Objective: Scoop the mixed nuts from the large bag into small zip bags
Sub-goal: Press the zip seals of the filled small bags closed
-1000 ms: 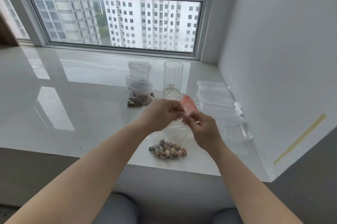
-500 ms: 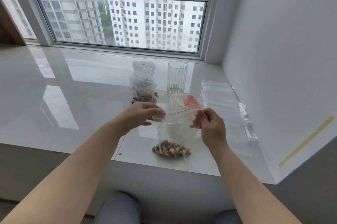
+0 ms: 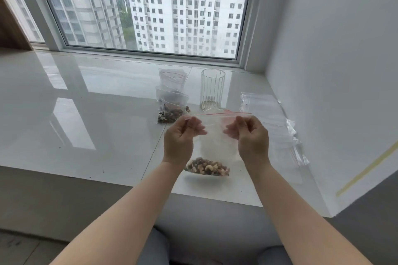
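Note:
A small clear zip bag (image 3: 215, 139) with a red seal line hangs upright above the white ledge, mixed nuts (image 3: 207, 167) gathered at its bottom. My left hand (image 3: 183, 135) pinches its top left corner and my right hand (image 3: 247, 135) pinches its top right corner, holding the top edge stretched flat between them. Behind my left hand, several clear bags with nuts (image 3: 172, 103) stand in a cluster. Which of them is the large bag I cannot tell.
A ribbed clear glass (image 3: 212, 90) stands behind the held bag. A pile of flat unfilled zip bags (image 3: 271, 122) lies to the right near the wall. The glossy white ledge (image 3: 86, 113) ends at a front edge below my hands. A window runs along the back.
My hands have drawn apart along the bag's top, from pinched together at the middle to the two corners. The bag has risen a little and its top now lies straight.

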